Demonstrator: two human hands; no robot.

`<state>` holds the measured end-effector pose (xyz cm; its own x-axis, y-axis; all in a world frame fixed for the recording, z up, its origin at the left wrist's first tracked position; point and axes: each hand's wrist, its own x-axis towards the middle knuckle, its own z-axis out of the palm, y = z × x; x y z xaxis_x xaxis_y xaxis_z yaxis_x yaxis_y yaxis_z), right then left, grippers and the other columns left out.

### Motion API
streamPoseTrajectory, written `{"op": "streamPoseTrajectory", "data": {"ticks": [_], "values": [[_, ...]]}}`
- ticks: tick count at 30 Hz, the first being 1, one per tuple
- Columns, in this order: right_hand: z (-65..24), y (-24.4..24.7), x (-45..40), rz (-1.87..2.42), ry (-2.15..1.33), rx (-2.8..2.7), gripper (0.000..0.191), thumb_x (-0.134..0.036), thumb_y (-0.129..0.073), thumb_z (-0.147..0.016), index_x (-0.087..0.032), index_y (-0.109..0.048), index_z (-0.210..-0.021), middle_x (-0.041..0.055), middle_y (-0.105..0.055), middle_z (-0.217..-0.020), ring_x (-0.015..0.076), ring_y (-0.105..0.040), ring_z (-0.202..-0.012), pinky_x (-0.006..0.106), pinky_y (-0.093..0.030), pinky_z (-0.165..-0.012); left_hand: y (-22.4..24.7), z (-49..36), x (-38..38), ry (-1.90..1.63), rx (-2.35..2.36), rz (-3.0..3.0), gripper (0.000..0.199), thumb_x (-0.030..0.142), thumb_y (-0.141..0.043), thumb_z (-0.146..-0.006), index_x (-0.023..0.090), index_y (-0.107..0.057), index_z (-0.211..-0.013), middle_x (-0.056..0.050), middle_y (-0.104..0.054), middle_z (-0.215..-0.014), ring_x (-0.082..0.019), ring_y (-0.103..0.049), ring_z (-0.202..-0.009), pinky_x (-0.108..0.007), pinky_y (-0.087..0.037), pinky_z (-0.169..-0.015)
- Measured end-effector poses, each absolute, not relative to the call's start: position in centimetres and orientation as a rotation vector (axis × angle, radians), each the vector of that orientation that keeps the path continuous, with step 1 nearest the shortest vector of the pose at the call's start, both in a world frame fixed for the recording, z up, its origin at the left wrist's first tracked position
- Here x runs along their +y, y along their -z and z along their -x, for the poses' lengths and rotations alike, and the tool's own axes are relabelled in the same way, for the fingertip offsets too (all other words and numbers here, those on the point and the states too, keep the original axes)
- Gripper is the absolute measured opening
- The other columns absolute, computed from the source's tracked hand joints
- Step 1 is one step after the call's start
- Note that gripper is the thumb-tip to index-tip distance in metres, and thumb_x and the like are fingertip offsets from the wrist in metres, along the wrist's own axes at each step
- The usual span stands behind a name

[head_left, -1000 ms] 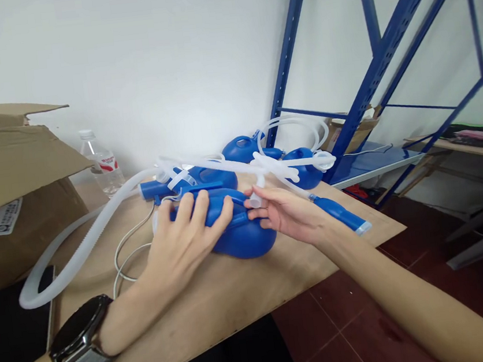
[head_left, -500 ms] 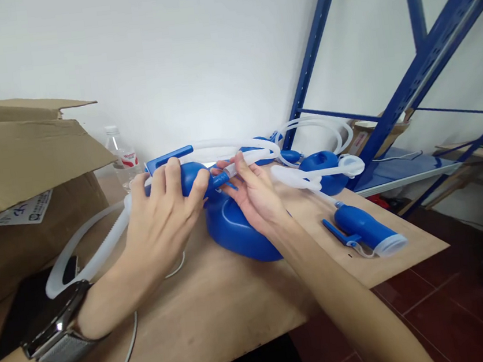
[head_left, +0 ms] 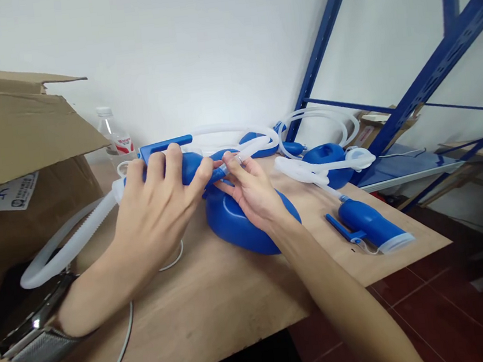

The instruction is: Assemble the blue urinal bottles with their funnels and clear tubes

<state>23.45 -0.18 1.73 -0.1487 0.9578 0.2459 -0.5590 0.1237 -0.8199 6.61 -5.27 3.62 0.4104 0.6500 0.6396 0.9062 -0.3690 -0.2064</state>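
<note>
My left hand (head_left: 157,205) is wrapped over a blue bottle-shaped plastic piece (head_left: 192,168), whose flat blue handle (head_left: 176,142) sticks out above the fingers. Its narrow neck points right, toward my right hand (head_left: 254,194). There, thumb and fingers pinch a clear plastic tube (head_left: 259,143) where its end meets the blue neck; how far it overlaps is partly hidden by the fingers. Below both hands stands a rounded blue plastic container (head_left: 238,225). A translucent ribbed hose (head_left: 74,246) loops out at the left, beside my left wrist.
At right lie a similar blue bottle-shaped piece (head_left: 371,224) with a translucent cap and another blue container (head_left: 326,162) with coiled tubing. A cardboard box (head_left: 63,189) and water bottle (head_left: 114,134) stand left. A blue metal rack (head_left: 321,38) rises behind the table's right side.
The tube's end and the blue neck have come closer together between my hands, with less bare neck showing. The ribbed hose has shifted left, and the view has moved slightly.
</note>
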Motion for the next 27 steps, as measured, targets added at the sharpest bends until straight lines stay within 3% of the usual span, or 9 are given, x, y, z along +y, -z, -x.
{"op": "streamPoseTrajectory", "data": {"ticks": [6, 13, 21, 27], "values": [[-22.6, -0.8, -1.1, 0.448, -1.514, -0.882, 0.018, -0.039, -0.082, -0.089, -0.025, -0.071, -0.089, -0.0012, -0.074, -0.096, 0.0159, -0.07, -0.11, 0.033, -0.055, -0.107, -3.0, -7.0, -5.4, 0.565, -1.339, 2.082, 0.035, 0.027, -0.043, -0.107, 0.018, -0.052, -0.139, -0.026, -0.056, -0.142, -0.044, -0.061, -0.121, -0.061, -0.05, -0.096], [-22.2, -0.3, -1.2, 0.457, -1.568, -0.814, 0.018, -0.041, -0.079, -0.091, -0.025, -0.072, -0.087, -0.0004, -0.074, -0.099, 0.016, -0.068, -0.113, 0.032, -0.054, -0.107, -2.9, -7.0, -5.4, 0.571, -1.27, 2.055, 0.029, 0.028, -0.045, -0.107, 0.022, -0.051, -0.134, -0.022, -0.059, -0.137, -0.039, -0.063, -0.117, -0.056, -0.052, -0.093], [-22.2, 0.0, -1.2, 0.423, -1.427, -0.887, 0.029, -0.05, -0.087, -0.08, -0.026, -0.073, -0.086, -0.0004, -0.074, -0.095, 0.0189, -0.069, -0.107, 0.036, -0.056, -0.102, -3.3, -7.3, -5.6, 0.58, -1.27, 2.034, 0.033, 0.03, -0.045, -0.108, 0.019, -0.052, -0.138, -0.025, -0.057, -0.143, -0.041, -0.063, -0.119, -0.057, -0.052, -0.094], [-22.0, 0.4, -0.8, 0.358, -1.459, -0.854, 0.029, -0.039, -0.093, -0.073, -0.024, -0.074, -0.088, -0.0009, -0.075, -0.094, 0.0174, -0.069, -0.101, 0.034, -0.059, -0.098, -3.6, -6.8, -5.8, 0.567, -1.242, 2.051, 0.042, 0.03, -0.054, -0.104, 0.023, -0.052, -0.145, -0.025, -0.058, -0.145, -0.045, -0.064, -0.121, -0.061, -0.052, -0.094]]}}
